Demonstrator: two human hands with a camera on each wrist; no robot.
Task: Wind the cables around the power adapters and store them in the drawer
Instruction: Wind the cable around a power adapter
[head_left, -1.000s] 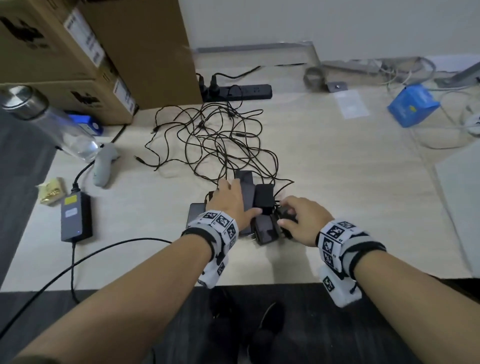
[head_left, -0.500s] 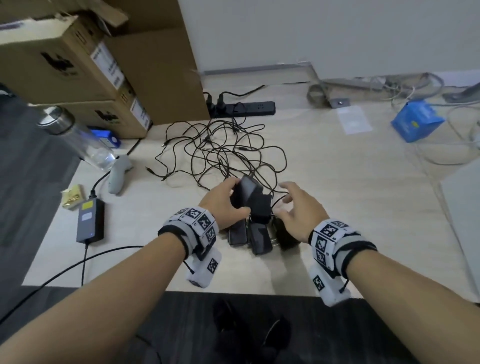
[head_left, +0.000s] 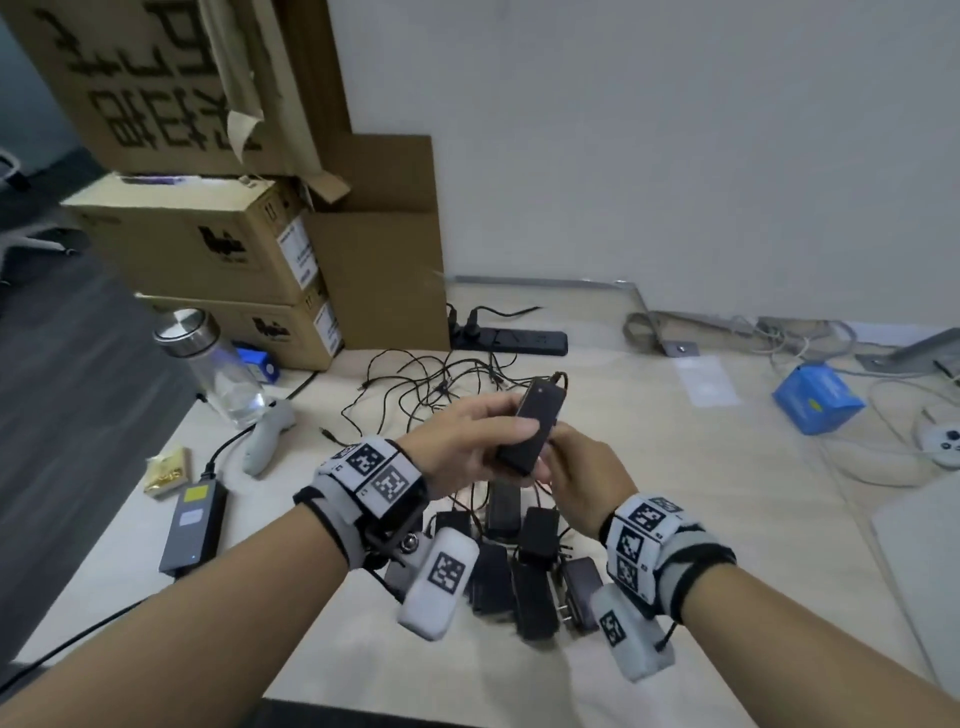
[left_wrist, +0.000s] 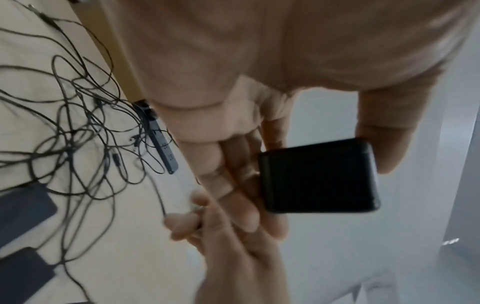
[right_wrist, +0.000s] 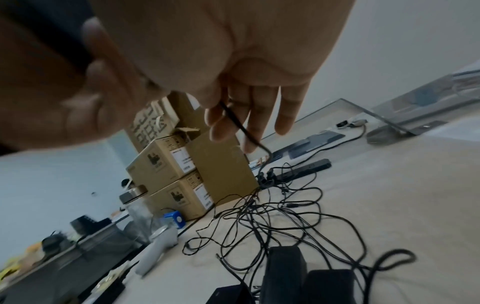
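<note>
Left hand (head_left: 467, 447) grips one black rectangular plastic power adapter (head_left: 532, 434), thumb on top and fingers beneath, raised above the pale wooden desk (head_left: 727, 499), probably to give winding room. Right hand (head_left: 582, 478) pinches its thin black cable (right_wrist: 244, 127) just below; remaining fingers extended. Other black adapters (head_left: 519, 577) lie clustered near; tangled black cables (head_left: 415, 384) trail beyond. No drawer in view.

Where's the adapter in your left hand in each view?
Head: adapter at centre, tilted, lifted above the table.
Left wrist: adapter right of centre, between thumb and fingers.
Right wrist: dark blurred edge at top left.
Shared landmark: power strip.
</note>
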